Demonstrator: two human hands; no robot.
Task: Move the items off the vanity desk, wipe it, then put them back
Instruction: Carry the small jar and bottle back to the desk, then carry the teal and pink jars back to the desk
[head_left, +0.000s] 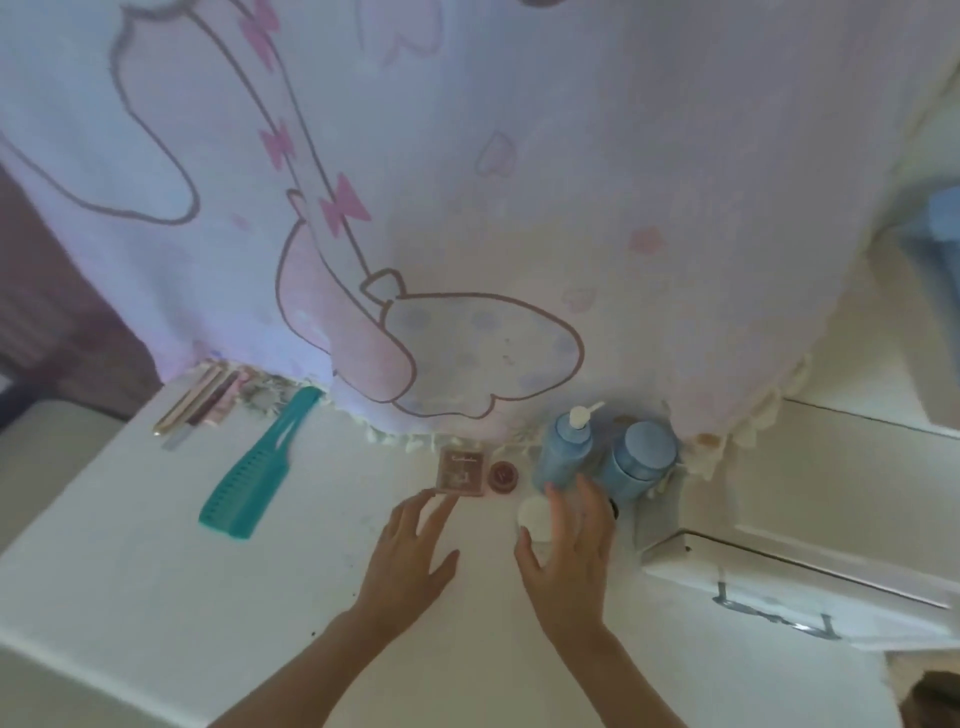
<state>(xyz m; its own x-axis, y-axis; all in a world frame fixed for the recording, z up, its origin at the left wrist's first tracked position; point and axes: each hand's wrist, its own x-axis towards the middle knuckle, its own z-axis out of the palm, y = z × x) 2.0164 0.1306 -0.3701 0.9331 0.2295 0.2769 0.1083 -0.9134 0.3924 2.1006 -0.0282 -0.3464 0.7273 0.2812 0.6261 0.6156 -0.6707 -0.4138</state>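
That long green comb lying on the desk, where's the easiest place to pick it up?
Probably by the slotted handle at the far end of the teal comb, pinching its two long edges from above. It lies flat on the vanity desk, with free space either side.

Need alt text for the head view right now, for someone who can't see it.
Both hands reach over a white vanity desk: the left hand nears a brown compact, the right hand curls around a white round jar. Behind stand two blue bottles; a teal comb lies left.
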